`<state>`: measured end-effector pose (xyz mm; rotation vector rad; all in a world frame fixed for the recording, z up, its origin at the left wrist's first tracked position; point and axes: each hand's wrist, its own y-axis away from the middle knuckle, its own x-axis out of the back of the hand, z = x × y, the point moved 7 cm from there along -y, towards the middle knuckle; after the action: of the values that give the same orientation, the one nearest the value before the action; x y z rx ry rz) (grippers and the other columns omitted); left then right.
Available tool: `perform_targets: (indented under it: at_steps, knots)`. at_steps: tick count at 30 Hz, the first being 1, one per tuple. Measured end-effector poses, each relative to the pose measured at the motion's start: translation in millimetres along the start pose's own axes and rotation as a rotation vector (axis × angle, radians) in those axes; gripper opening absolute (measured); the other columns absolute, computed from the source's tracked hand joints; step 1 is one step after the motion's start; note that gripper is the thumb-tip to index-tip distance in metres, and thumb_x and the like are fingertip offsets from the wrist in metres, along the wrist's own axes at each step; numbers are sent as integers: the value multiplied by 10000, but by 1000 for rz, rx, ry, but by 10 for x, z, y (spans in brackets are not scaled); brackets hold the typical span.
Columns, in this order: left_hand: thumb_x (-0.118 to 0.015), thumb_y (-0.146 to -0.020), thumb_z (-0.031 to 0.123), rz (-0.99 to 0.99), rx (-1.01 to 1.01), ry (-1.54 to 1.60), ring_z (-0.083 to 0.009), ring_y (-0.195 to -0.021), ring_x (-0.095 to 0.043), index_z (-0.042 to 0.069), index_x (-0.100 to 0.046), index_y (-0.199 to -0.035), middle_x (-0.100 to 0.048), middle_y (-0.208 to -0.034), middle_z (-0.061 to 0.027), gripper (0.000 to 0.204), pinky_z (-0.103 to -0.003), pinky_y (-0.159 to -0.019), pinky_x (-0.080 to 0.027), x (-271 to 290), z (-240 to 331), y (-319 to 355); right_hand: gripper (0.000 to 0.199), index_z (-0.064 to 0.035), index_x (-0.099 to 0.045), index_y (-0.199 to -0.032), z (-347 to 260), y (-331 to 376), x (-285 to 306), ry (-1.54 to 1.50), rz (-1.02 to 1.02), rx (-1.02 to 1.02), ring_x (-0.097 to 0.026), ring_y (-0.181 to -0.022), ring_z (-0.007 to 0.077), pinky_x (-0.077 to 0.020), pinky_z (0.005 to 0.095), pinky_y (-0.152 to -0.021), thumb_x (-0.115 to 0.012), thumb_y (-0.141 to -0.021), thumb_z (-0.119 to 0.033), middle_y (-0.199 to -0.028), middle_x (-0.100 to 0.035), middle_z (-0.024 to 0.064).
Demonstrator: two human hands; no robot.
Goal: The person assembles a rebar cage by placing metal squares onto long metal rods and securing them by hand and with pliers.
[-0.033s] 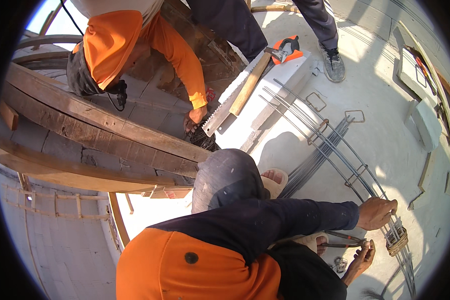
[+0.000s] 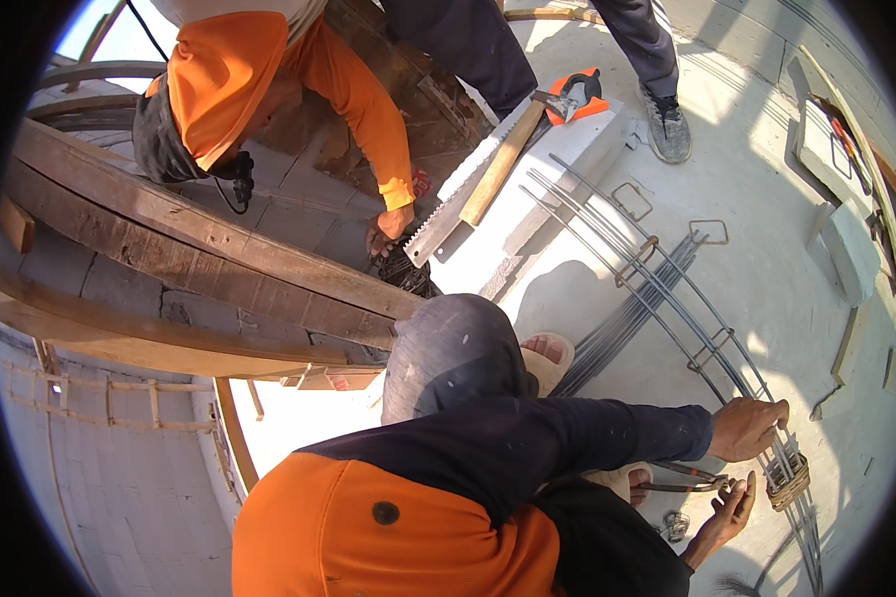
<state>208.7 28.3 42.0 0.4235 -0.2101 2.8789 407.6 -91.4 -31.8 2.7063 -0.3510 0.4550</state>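
Long steel rods (image 2: 672, 308) lie slanting across the floor, with square stirrups (image 2: 710, 350) set around them at intervals. Several brown stirrups (image 2: 789, 482) sit bunched together near their lower end. My left hand (image 2: 749, 429) is closed around the rods just above this bunch. Lower down, my right hand (image 2: 729, 514) has its fingers curled at the head of the pincers (image 2: 692, 480), thumb and fingertips near the jaws. The pincers' handles point toward my sandalled foot (image 2: 635, 485). Whether wire is also pinched in these fingers is too small to see.
A saw (image 2: 473, 189) and a hammer (image 2: 508, 164) rest on a white block (image 2: 577, 149). Curved wooden beams (image 2: 199, 244) run at left, where a co-worker's hand (image 2: 392, 225) handles dark wire (image 2: 404, 275). Thin rods (image 2: 622, 333) and loose stirrups (image 2: 709, 232) lie nearby. Another person's shoe (image 2: 667, 129) stands behind.
A finger of my right hand has lifted slightly beside the pincers' head. My left hand keeps its grip on the rods. The whole view has shifted a little.
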Motion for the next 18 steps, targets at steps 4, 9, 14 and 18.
perform_targets:
  at_steps: [4,9,14,18]
  knots:
    - [-553,-961,56,-25,97,100,-462,-782,-718,-8,-511,-1193,-704,-888,-245,244,-582,-709,-522,-77,12,71,539,-59,-663,-1414,-773,21,-138,-183,-17,205,-678,-1090,192,-517,334,-886,-636,-1098,-495,-1319,-700,131]
    - [-680,-911,115,-27,8,83,-471,-779,-723,-14,-483,-1257,-715,-889,-246,419,-567,-689,-529,-145,234,62,414,-14,-674,-1308,-996,-97,-101,-387,56,186,-665,-1126,191,-517,406,-1040,-658,-1109,-377,-1230,-712,113]
    - [-680,-897,94,-29,39,189,-449,-831,-720,-20,-489,-1259,-708,-921,-238,425,-548,-705,-525,-113,252,74,414,13,-670,-1306,-1055,-101,-98,-298,85,253,-673,-1137,211,-559,412,-1022,-632,-1124,-357,-1226,-700,125]
    - [-655,-908,82,20,35,256,-433,-845,-716,-23,-489,-1265,-703,-915,-233,408,-534,-723,-527,-32,252,36,475,50,-651,-1377,-1237,28,-181,-151,90,349,-688,-1140,235,-592,410,-980,-632,-1123,-351,-1248,-701,148]
